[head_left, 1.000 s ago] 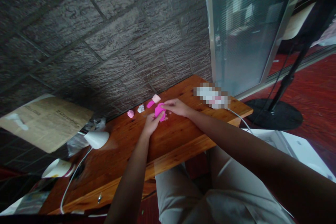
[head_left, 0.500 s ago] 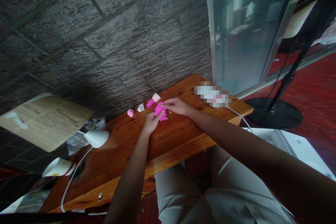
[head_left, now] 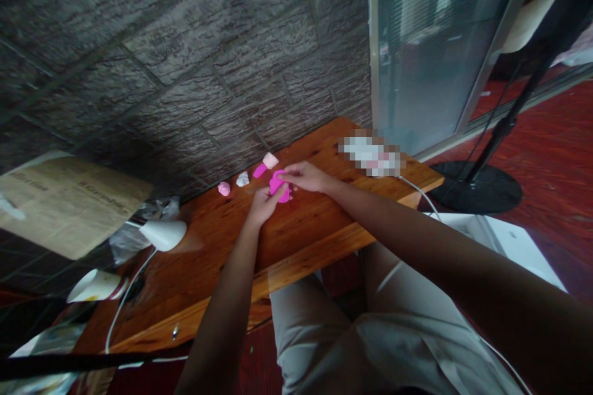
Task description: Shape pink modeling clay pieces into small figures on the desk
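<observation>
A flattened piece of bright pink modelling clay (head_left: 278, 186) is held above the wooden table between my two hands. My left hand (head_left: 263, 204) grips its lower part, thumb across the front. At its upper edge, my right hand (head_left: 306, 176) pinches the clay between thumb and fingers. Behind my hands, near the wall, lie a pink lump (head_left: 223, 189), a crumpled-looking white lump (head_left: 243, 179), a bright pink strip (head_left: 260, 171) and a pale pink block (head_left: 270, 160). The fingers behind the clay are partly hidden.
A white lamp (head_left: 165, 235) with a cable stands on the table (head_left: 319, 231) at left, near a brown paper bag (head_left: 69, 203) and a tipped paper cup (head_left: 96, 286). A pixelated white object (head_left: 370, 156) lies at right. A stone wall (head_left: 259, 74) borders the back.
The whole view has shifted slightly, so the table and objects appear a little higher and further left. Both hands keep hold of the pink clay, with little visible change in grip.
</observation>
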The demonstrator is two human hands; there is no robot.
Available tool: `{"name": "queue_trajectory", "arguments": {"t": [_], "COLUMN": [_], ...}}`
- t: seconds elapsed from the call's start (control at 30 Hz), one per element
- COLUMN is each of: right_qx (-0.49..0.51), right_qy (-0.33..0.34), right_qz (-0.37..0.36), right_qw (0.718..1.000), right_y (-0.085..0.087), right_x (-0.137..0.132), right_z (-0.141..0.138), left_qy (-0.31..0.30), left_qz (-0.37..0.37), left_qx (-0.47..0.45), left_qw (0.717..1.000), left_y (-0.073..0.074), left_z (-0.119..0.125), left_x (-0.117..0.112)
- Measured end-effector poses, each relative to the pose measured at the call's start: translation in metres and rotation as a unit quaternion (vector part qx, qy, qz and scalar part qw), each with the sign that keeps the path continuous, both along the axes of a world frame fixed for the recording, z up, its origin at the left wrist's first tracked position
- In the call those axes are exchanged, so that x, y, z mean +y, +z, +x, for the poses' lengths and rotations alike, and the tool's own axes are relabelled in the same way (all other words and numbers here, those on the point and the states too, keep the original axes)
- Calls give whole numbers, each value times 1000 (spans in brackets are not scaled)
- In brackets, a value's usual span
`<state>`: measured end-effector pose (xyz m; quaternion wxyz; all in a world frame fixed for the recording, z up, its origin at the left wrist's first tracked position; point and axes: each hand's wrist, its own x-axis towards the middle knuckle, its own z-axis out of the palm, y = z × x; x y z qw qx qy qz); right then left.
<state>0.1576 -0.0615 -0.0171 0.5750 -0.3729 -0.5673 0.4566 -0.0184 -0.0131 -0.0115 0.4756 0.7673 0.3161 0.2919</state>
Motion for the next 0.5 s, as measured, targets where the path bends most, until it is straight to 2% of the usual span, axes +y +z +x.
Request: {"name": "queue_trajectory", "arguments": {"t": [0.5], "right_qx": [-4], "right_qy": [19], "right_qz": [-5], "right_qw": [1000], "right_y": [0], "right_x": [-1], "right_z": [-1], "left_qy": [2], "left_qz": [-2], "left_qx": [-10], "left_qw": [1000], "left_y": [-1], "left_z": [1], "left_x": [1]}}
